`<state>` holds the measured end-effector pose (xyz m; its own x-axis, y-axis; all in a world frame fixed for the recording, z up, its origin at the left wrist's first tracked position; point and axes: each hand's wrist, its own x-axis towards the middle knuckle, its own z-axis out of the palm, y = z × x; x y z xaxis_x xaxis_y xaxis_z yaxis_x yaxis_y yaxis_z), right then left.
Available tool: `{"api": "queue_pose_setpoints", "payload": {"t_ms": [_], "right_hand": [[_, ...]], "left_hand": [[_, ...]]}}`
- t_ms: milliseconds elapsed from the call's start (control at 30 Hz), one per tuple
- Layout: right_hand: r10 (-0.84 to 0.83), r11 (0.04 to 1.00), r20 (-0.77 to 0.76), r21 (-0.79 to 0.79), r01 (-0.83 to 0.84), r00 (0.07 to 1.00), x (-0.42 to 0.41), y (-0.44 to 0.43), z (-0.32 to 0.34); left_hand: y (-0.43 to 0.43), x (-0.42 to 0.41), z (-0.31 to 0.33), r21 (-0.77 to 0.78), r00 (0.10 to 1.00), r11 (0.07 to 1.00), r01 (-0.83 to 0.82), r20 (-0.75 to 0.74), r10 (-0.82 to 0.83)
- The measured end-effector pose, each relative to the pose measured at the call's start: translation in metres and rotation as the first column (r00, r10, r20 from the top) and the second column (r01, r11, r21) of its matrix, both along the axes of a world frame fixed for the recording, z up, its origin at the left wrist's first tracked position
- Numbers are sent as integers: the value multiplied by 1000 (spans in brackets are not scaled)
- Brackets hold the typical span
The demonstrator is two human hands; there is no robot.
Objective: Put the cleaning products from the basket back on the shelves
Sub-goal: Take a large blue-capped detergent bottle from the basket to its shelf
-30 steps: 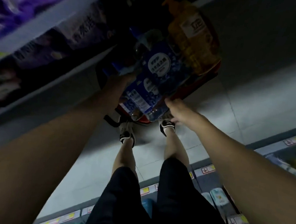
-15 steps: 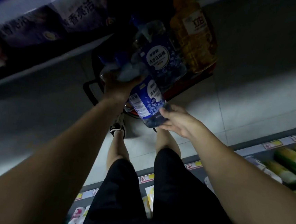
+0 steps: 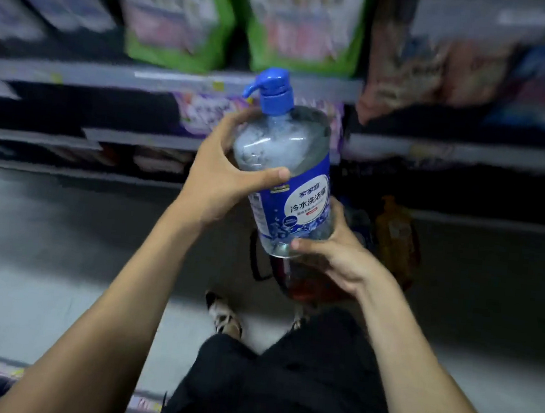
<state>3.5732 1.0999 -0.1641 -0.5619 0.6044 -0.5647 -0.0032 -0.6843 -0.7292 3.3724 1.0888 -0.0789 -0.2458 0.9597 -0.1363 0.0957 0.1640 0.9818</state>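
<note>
I hold a clear pump bottle with a blue cap and blue label, upright and slightly tilted, in front of the shelves. My left hand grips its upper body, thumb across the front. My right hand cups and grips its base from below. Beneath it on the floor sits the red basket with a black handle, mostly hidden by my right hand. An orange pump bottle still stands in the basket.
Shelves run across the top, blurred, with green bags, purple packs and blue packs on them. Lower shelf rows are dark. My legs and a shoe stand on the grey floor. Another shelf edge shows at bottom left.
The clear bottle came up out of the basket to chest height and turned upright. My view swung up to face the shelves. Both hands stayed on the bottle.
</note>
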Motion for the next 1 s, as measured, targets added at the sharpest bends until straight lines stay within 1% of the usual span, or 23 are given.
{"api": "queue_pose_setpoints", "payload": {"t_ms": [67, 167, 267, 333, 467, 533, 600, 633, 667, 767, 833, 1000], "right_hand": [[66, 991, -93, 126, -54, 994, -33, 17, 44], [166, 962, -224, 252, -108, 960, -84, 27, 105], [271, 921, -296, 356, -158, 916, -135, 14, 153], [341, 887, -307, 418, -196, 888, -167, -7, 174], [494, 795, -215, 504, -338, 842, -229, -49, 209], [577, 675, -89, 611, -412, 812, -260, -66, 230], [587, 537, 56, 719, -440, 808, -293, -80, 251], [586, 500, 89, 742, -446, 805, -311, -87, 259], [607, 488, 76, 750, -446, 791, -329, -96, 267], [681, 492, -24, 755, -433, 732, -377, -125, 287], [686, 487, -53, 774, -404, 726, -403, -144, 297], [674, 512, -113, 783, -352, 730, -457, -183, 306]], "left_hand": [[-8, -26, 47, 123, 996, 989, -83, 34, 79], [-37, -63, 99, 249, 982, 951, -185, 74, 171], [-80, -93, 127, 264, 978, 942, -207, 81, 192], [-110, -111, 136, 261, 963, 929, -261, 133, 233], [-165, -157, 152, 334, 894, 843, -421, 308, 324], [-193, -181, 161, 340, 831, 778, -528, 397, 390], [-219, -205, 169, 351, 786, 723, -596, 441, 434], [-231, -217, 174, 359, 774, 704, -613, 451, 444], [-244, -230, 179, 369, 769, 691, -621, 457, 447], [-277, -269, 194, 379, 760, 671, -637, 452, 467], [-297, -295, 204, 378, 764, 672, -637, 429, 483], [-333, -347, 220, 396, 805, 704, -589, 364, 469]]}}
